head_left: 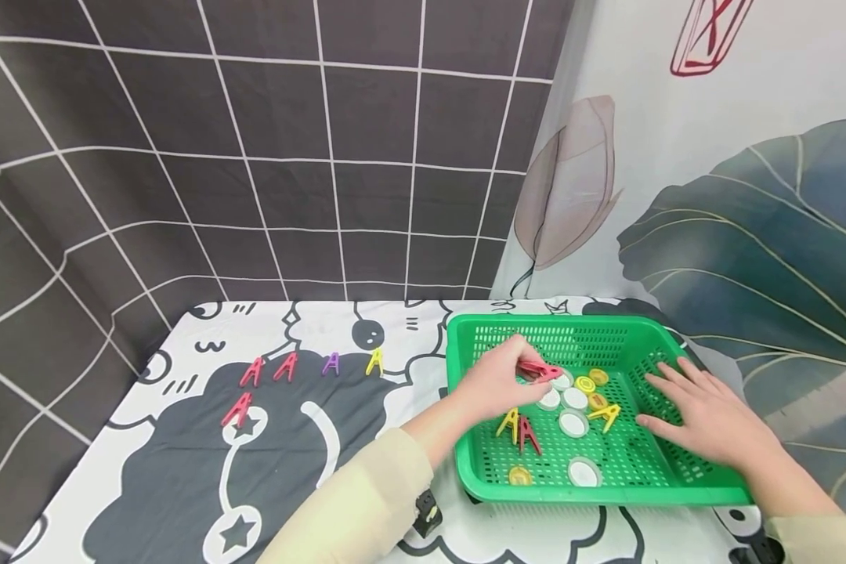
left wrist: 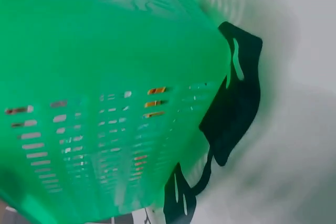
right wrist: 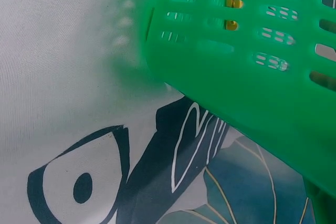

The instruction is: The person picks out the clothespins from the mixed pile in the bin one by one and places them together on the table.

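My left hand (head_left: pixel 500 380) pinches a red clip (head_left: pixel 540 371) over the left part of a green plastic basket (head_left: pixel 606 495). Inside the right end of the basket, my right hand (head_left: pixel 708 411) has its fingers spread and holds nothing. Several white discs (head_left: pixel 573 424) and yellow discs (head_left: pixel 585 385) lie on the basket floor. Among them are a yellow clip (head_left: pixel 605 416) and, below my left hand, another yellow clip (head_left: pixel 509 424) beside a red clip (head_left: pixel 529 435). Both wrist views show mostly the basket's perforated wall (left wrist: pixel 121 51); the hands are hidden there.
Left of the basket on the patterned cloth (head_left: pixel 162 470) lie several clips: red clips (head_left: pixel 285 366), one purple clip (head_left: pixel 331 363) and one yellow clip (head_left: pixel 374 361). A dark gridded curtain (head_left: pixel 366 117) stands behind, with a leaf-patterned curtain (head_left: pixel 747 196) at the right.
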A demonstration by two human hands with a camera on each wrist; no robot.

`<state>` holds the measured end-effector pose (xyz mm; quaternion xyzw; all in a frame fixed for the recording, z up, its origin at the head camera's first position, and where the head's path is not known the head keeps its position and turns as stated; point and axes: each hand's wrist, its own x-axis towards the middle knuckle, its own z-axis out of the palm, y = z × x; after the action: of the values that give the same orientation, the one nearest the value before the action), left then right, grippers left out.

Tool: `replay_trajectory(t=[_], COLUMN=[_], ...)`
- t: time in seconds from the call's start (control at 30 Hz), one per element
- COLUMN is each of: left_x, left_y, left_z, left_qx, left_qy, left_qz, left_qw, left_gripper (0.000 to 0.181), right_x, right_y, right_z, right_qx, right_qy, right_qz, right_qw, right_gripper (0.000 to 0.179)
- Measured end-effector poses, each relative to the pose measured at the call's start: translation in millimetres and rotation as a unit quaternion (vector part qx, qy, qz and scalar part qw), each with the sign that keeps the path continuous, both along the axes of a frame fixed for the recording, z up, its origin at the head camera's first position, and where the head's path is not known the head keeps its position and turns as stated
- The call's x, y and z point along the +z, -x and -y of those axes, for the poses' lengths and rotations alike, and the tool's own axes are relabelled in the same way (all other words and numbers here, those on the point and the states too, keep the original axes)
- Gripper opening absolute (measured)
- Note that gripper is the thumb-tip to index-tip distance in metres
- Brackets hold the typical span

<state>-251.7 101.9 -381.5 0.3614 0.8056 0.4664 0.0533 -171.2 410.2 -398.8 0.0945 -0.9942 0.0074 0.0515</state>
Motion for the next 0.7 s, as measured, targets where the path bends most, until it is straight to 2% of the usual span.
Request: replay_trajectory(t=[0.13,0.27,0.43,0.53,0.7], left_x=[-1.5,-1.9,1.0,3.2,1.0], left_y=[2.9,4.6,7.5,12.6,20.8], left_z=[8.5,16.6,33.2,47.8,72.7], left_qx=[0.031,0.060,0.117,0.149,0.198], left_qy=[-0.030,-0.085,-0.165,-0.206,-0.210], left_qz=[0.011,0.022,0.025,0.011,-0.013], left_qw=[0.9990,0.9943,0.9791,0.9672,0.9573], left_gripper=[0.026,0.026,0.025,0.026,0.028], right_x=[0.1,0.5,0.4,0.6,1.9], right_y=[-0.8,-0.8,-1.3,-0.6,1.1], right_z=[0.3,-0.1,-0.9,-0.7,-0.7], right_qx=[-0.001,0.000,0.005,0.007,0.006], right_qy=[0.000,-0.002,0.000,-0.002,-0.010], right_qz=[0.001,0.006,-0.004,-0.009,-0.003], right_qw=[1.0000,1.0000,1.0000,0.9999,0.9999], right_gripper=[0.077,0.077,0.075,0.075,0.075])
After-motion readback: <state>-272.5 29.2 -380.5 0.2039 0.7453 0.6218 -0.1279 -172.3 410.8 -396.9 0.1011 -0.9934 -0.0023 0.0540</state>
